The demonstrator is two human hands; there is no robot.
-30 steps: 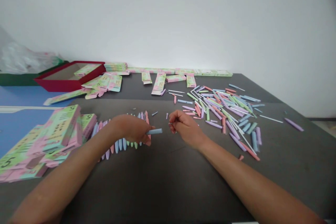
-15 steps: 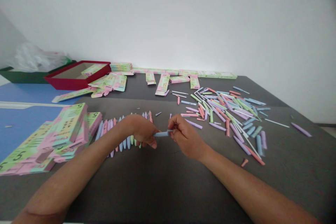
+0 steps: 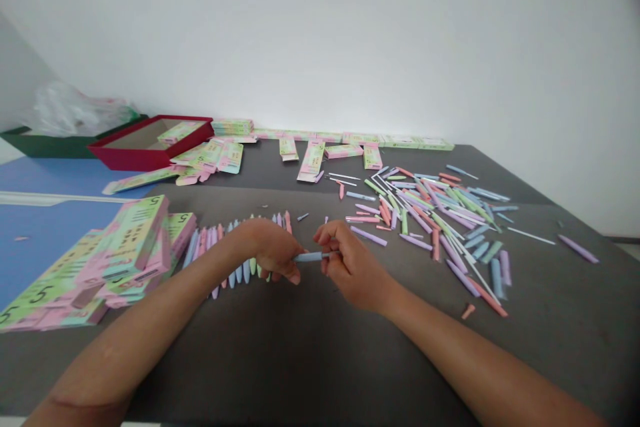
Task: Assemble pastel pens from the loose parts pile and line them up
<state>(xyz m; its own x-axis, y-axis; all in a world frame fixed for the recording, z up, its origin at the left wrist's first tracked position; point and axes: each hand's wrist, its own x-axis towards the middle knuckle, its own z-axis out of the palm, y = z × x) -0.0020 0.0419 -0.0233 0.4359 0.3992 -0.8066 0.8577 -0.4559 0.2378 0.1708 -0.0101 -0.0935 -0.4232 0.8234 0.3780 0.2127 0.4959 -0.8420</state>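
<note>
One blue barrel point(image 3: 309, 257) is pinched by left hand point(image 3: 274, 250), thin piece point(image 3: 327, 254) by right hand point(image 3: 347, 267).

A thin piece point(image 3: 327, 254) in the right hand point(image 3: 354, 268) now meets the blue barrel point(image 3: 309, 257) (apart 1 second ago).

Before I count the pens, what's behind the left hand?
Behind the left hand, ends of pens in a row show; their middles are covered, and more may be hidden.

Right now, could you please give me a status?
Left fingers grip blue pen barrel. Right fingers hold thin piece at its end. Left arm hides some pens.
</note>
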